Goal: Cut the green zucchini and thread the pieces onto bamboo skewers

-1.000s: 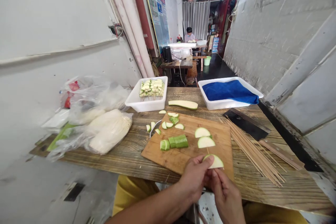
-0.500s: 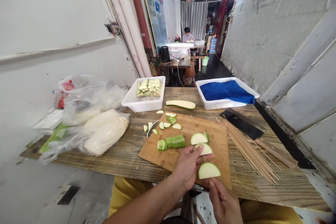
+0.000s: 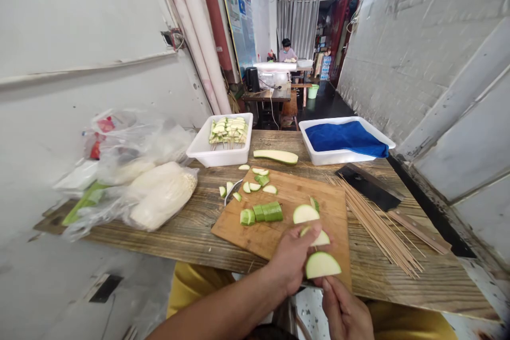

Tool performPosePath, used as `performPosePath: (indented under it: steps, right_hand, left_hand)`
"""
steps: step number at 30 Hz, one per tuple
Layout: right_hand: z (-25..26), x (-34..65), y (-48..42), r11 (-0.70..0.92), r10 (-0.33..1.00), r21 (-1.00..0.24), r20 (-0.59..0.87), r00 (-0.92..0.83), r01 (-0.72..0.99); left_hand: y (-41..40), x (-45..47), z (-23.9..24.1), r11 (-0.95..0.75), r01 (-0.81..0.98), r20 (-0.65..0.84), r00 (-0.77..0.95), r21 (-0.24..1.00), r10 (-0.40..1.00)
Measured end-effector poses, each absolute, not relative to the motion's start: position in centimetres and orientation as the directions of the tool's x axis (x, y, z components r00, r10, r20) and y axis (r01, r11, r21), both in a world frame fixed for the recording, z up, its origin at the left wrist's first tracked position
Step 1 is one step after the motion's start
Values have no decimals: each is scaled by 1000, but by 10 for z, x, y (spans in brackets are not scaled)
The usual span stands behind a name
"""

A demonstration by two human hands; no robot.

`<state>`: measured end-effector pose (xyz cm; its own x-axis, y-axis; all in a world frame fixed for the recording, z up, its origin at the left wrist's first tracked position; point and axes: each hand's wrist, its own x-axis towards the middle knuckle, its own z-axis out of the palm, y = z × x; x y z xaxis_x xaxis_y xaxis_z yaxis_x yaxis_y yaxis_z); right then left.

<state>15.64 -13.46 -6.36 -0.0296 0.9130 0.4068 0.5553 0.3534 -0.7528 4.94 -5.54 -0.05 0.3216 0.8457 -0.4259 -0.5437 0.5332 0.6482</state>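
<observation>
My left hand (image 3: 292, 259) pinches a pale zucchini slice (image 3: 319, 238) at the near edge of the wooden cutting board (image 3: 274, 228). My right hand (image 3: 346, 312) is closed low in the frame, holding a thin skewer with a half-round zucchini slice (image 3: 322, 265) threaded on it. Another slice (image 3: 305, 214) lies on the board just beyond my fingers. A row of green zucchini chunks (image 3: 263, 214) sits mid-board, with small cut pieces (image 3: 258, 180) at its far end.
A bundle of bamboo skewers (image 3: 378, 228) and a cleaver (image 3: 368, 187) lie right of the board. Behind are a white tub of skewered zucchini (image 3: 223, 156), a half zucchini (image 3: 275, 156), a tub with a blue cloth (image 3: 342, 156). Bagged mushrooms (image 3: 159, 199) left. A person sits far back.
The threaded slice has slid down the skewer toward my right hand, and my left hand moved forward onto a second slice on the board and lifted its edge.
</observation>
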Motion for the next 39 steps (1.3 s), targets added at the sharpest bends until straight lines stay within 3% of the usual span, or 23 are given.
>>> performPosePath:
  steps: [6, 13, 26, 28, 30, 33, 36, 39]
  right_hand:
    - [-65, 157, -138, 346, 919, -743, 392, -46, 574]
    - [-57, 150, -141, 390, 920, -770, 351, -175, 504]
    - [-57, 153, -145, 357, 928, -806, 362, -84, 473]
    - [-58, 163, -144, 316, 932, -809, 361, -4, 497]
    - [-60, 177, -143, 241, 927, -809, 356, 119, 536]
    - [-62, 196, -142, 151, 903, -817, 343, 259, 557]
    - [-63, 204, -143, 122, 907, -840, 311, 284, 528]
    - [-65, 203, -145, 115, 919, -859, 282, 275, 498]
  left_hand:
    - [-66, 42, -3, 567, -478, -433, 368, 671, 823]
    - [-56, 15, 2, 377, -627, -389, 126, 682, 912]
    - [-60, 32, -3, 415, -468, -349, 226, 780, 910]
    - [-50, 31, -5, 308, -366, -258, 178, 878, 949]
    - [-33, 29, -8, 86, -172, -59, 156, 981, 986]
    - [1, 30, -16, -310, 152, 234, 380, 939, 895]
    - [34, 35, -23, -484, 305, 245, 578, 820, 779]
    - [55, 35, -26, -484, 452, 140, 607, 749, 782]
